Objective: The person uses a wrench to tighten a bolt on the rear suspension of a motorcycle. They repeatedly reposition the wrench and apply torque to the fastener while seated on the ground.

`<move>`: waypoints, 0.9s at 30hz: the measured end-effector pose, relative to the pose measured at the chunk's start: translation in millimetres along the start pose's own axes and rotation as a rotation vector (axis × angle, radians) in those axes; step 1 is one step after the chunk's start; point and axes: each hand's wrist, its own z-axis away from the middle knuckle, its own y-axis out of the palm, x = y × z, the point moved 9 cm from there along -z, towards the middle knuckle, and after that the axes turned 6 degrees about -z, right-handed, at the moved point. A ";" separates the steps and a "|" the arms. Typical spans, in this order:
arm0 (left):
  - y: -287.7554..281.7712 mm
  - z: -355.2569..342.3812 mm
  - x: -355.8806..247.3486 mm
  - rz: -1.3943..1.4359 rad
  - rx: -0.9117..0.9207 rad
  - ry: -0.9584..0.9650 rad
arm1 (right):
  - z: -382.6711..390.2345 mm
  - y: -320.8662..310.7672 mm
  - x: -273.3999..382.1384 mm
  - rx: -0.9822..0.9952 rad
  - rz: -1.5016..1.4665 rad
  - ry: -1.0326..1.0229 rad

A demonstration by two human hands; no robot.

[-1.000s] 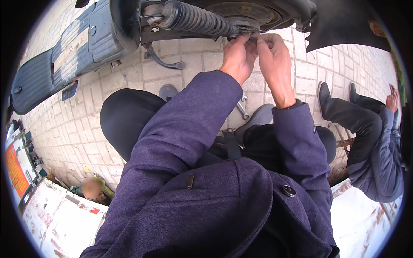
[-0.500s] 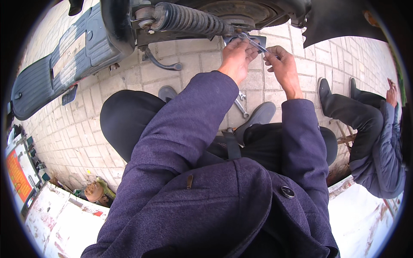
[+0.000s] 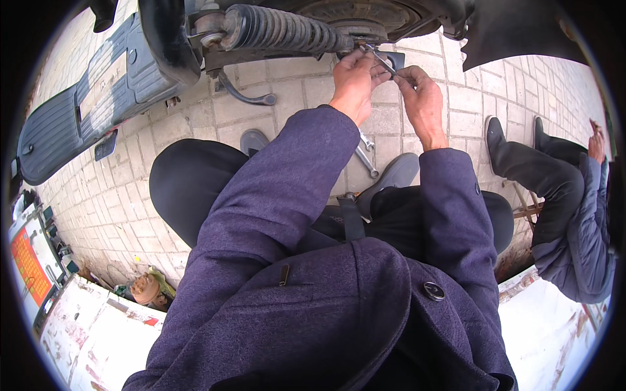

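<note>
I'd seat the wrench (image 3: pixel 383 62) squarely, my right hand (image 3: pixel 421 99) pinching one end, my left hand (image 3: pixel 353 79) curled near the other, gripping what I can't tell.

Illegible lettering (image 3: pixel 37 279) on red sign (image 3: pixel 29 262)

Just past my left hand (image 3: pixel 354 85), the spring (image 3: pixel 287 31) and the wheel (image 3: pixel 365 14) block the way up, and the bent bar (image 3: pixel 248 96) sticks out on its left side. My right hand (image 3: pixel 422 101) has open room to its right, over the bricks (image 3: pixel 463 124), as far as the other person's shoes (image 3: pixel 495 133), but the black flap (image 3: pixel 521 36) hangs at the top of that room. The wrench (image 3: pixel 385 63) crosses the gap between my hands, and below it there's a way down between my sleeves (image 3: pixel 287 169), with loose tools (image 3: pixel 365 160) and my shoe (image 3: pixel 399 176) low in it.
</note>
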 end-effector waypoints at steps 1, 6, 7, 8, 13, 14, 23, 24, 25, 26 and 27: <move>-0.5 0.3 -0.5 -0.006 -0.004 0.005 | 0.5 0.6 0.5 -0.005 -0.010 -0.005; -4.1 -1.8 -6.0 -0.158 -0.029 0.056 | 0.3 17.3 -17.5 0.008 -0.123 0.119; -4.5 -2.7 -7.8 -0.184 -0.029 0.070 | 0.3 23.3 -24.7 0.021 -0.153 0.176; -5.4 -3.4 -9.3 -0.214 -0.029 0.081 | 0.2 30.0 -27.6 0.050 -0.218 0.189; -6.5 -2.7 -12.4 -0.275 -0.037 0.136 | 3.0 33.2 -30.2 0.016 -0.201 0.158; -5.9 -2.0 -12.3 -0.261 -0.034 0.144 | 3.5 31.6 -27.7 0.008 -0.190 0.139; -1.2 -2.6 -6.4 -0.120 -0.015 0.078 | 0.3 -1.7 8.1 -0.061 0.065 -0.017; -0.3 -2.9 -5.3 -0.097 -0.008 0.072 | 0.2 -3.1 11.3 -0.046 0.092 -0.037; -1.0 -3.4 -5.6 -0.098 -0.014 0.078 | 1.3 -3.4 13.8 -0.049 0.105 -0.054; -1.5 -4.0 -6.3 -0.106 -0.018 0.088 | 1.8 -3.8 15.7 -0.052 0.117 -0.069; -2.6 -4.1 -5.5 -0.126 -0.028 0.087 | 2.9 -2.9 18.3 -0.048 0.123 -0.101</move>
